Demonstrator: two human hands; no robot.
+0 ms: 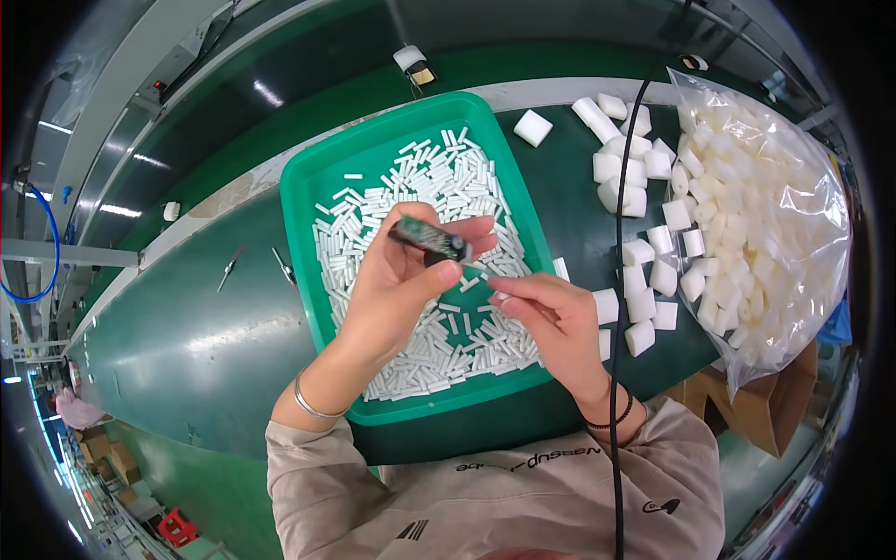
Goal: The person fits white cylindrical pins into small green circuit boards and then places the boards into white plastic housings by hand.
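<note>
our left hand (397,280) pinches a small dark circuit board (427,239) between thumb and fingertips, holding it level above the green tray (308,187). our right hand (551,313) sits just beside it, its fingers drawn narrow around a short white tube (479,269) whose tip meets the near end of the board. both hands hover over the middle of the tray, which is filled with a loose layer of small white tubes (439,177). a silver bangle (313,403) circles our left wrist and a dark band (611,422) our right. the tray rests on a dark green belt (187,336). to the right of the tray lie scattered white foam blocks (639,252), and beyond them a clear plastic bag (775,224) bulging with more of the same. a black cable (618,280) runs down between the blocks and our right arm. two small metal tools (231,268) lie on the belt left of the tray.
</note>
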